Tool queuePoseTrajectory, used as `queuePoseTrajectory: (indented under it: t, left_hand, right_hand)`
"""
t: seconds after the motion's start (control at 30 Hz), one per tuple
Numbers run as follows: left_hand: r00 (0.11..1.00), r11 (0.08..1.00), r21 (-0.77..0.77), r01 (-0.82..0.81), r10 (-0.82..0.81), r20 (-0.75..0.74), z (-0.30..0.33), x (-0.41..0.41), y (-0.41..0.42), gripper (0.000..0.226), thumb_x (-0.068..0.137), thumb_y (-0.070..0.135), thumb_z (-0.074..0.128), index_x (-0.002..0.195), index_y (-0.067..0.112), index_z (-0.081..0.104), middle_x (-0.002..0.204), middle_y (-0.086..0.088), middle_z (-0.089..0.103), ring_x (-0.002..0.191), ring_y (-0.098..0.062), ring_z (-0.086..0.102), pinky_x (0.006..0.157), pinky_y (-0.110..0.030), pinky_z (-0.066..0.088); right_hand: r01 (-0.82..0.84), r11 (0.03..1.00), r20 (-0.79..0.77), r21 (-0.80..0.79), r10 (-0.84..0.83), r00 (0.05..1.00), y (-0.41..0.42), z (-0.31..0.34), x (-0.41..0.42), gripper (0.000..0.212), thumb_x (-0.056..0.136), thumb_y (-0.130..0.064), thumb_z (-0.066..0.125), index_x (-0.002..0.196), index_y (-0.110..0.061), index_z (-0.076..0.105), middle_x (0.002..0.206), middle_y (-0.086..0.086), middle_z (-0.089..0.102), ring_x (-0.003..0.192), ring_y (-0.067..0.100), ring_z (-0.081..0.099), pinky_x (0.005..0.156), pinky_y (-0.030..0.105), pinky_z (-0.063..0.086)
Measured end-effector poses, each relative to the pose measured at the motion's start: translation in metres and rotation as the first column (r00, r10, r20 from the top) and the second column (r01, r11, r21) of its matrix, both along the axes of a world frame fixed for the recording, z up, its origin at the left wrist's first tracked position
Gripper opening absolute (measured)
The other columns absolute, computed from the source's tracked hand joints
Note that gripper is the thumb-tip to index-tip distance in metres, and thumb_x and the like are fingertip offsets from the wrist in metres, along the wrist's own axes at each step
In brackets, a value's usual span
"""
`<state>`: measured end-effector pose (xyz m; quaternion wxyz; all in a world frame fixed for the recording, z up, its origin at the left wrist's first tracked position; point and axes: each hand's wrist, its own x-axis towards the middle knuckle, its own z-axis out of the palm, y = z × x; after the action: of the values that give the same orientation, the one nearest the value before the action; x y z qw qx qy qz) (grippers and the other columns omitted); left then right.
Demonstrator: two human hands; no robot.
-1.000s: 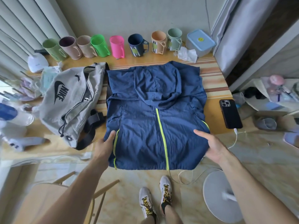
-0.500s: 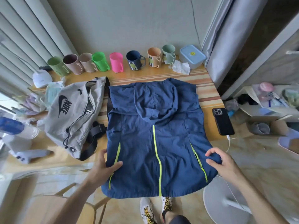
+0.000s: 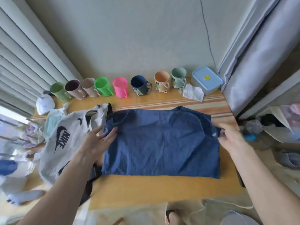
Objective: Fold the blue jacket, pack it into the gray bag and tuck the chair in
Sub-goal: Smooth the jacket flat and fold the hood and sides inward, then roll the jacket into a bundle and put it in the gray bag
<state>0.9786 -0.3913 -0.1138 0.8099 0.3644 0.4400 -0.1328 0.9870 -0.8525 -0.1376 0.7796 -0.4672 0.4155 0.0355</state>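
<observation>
The blue jacket [image 3: 162, 143] lies on the wooden table [image 3: 162, 190], doubled over into a wide rectangle with its plain back side up. My left hand [image 3: 99, 140] holds the upper left corner of the folded layer, right beside the gray Nike bag [image 3: 68, 140]. The upper right corner is pinched in my right hand [image 3: 232, 138]. The bag lies flat to the left of the jacket, its black strap [image 3: 90, 181] trailing under my left forearm. No zipper or hood shows. The chair is almost wholly out of view.
Several coloured mugs [image 3: 120, 86] line the back of the table, with a blue-lidded box [image 3: 207, 80] and a crumpled tissue [image 3: 194, 94] at the right. Clutter covers the table's left end. A curtain [image 3: 253, 62] hangs on the right, above a cluttered shelf.
Both hands have lifted the jacket's lower hem and carried it away from me over the hood, folding the jacket in half. The zipper and hood are now covered.
</observation>
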Motion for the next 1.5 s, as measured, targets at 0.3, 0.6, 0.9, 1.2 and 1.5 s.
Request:
queuePoseTrajectory:
  t: [0.3, 0.6, 0.9, 1.2, 1.5]
  left_hand:
    - [0.775, 0.349, 0.693, 0.631, -0.336, -0.536, -0.111, 0.038, -0.016, 0.080, 0.051, 0.063, 0.079, 0.114, 0.016, 0.067, 0.108, -0.013, 0.073, 0.098, -0.033, 0.070, 0.088, -0.051, 0.059]
    - [0.571, 0.117, 0.568, 0.815, -0.329, -0.752, -0.097, 0.023, -0.024, 0.093, 0.069, 0.071, 0.073, 0.138, 0.016, 0.042, 0.131, -0.011, 0.059, 0.120, -0.035, 0.058, 0.093, -0.044, 0.048]
    - [0.818, 0.727, 0.380, 0.572, -0.540, -0.199, -0.032, 0.034, -0.017, 0.047, 0.072, 0.007, 0.080, 0.116, 0.021, 0.073, 0.115, -0.011, 0.077, 0.105, -0.032, 0.073, 0.097, -0.050, 0.055]
    - [0.183, 0.087, 0.658, 0.748, -0.980, -0.078, 0.019, 0.047, -0.200, 0.075, 0.087, 0.040, 0.073, 0.151, 0.043, 0.034, 0.118, 0.009, 0.066, 0.100, -0.007, 0.063, 0.099, -0.030, 0.050]
    - [0.274, -0.220, 0.973, -0.072, -0.942, -0.193, -0.077, 0.011, -0.222, 0.046, 0.097, 0.005, 0.053, 0.141, 0.019, 0.057, 0.154, -0.007, 0.048, 0.145, -0.029, 0.040, 0.116, -0.049, 0.036]
  right_hand:
    - [-0.385, -0.021, -0.276, -0.923, 0.732, 0.622, 0.055, -0.097, 0.043, 0.047, 0.094, -0.037, 0.063, 0.137, -0.020, 0.055, 0.151, 0.008, 0.047, 0.143, 0.027, 0.039, 0.114, 0.043, 0.038]
    - [-0.178, -0.306, -0.354, -0.935, 0.797, 0.490, 0.140, -0.086, 0.022, 0.041, 0.099, -0.035, 0.053, 0.131, -0.012, 0.060, 0.138, 0.016, 0.055, 0.123, 0.036, 0.052, 0.095, 0.046, 0.048]
    - [-0.523, -0.400, -0.583, -0.753, 0.774, 0.246, 0.190, -0.111, 0.009, 0.057, 0.096, -0.042, 0.053, 0.148, -0.018, 0.047, 0.159, 0.008, 0.038, 0.142, 0.032, 0.040, 0.105, 0.043, 0.047]
    - [-0.150, 0.989, -0.072, 0.001, 0.150, 0.986, 0.086, -0.012, -0.014, 0.041, 0.104, -0.044, 0.041, 0.126, -0.021, 0.066, 0.119, 0.007, 0.074, 0.099, 0.019, 0.075, 0.087, 0.038, 0.053]
    - [-0.208, 0.411, -0.079, -0.887, 0.310, 0.948, 0.050, -0.025, -0.058, 0.042, 0.104, -0.039, 0.040, 0.138, -0.020, 0.056, 0.144, -0.004, 0.055, 0.134, 0.014, 0.049, 0.108, 0.033, 0.040]
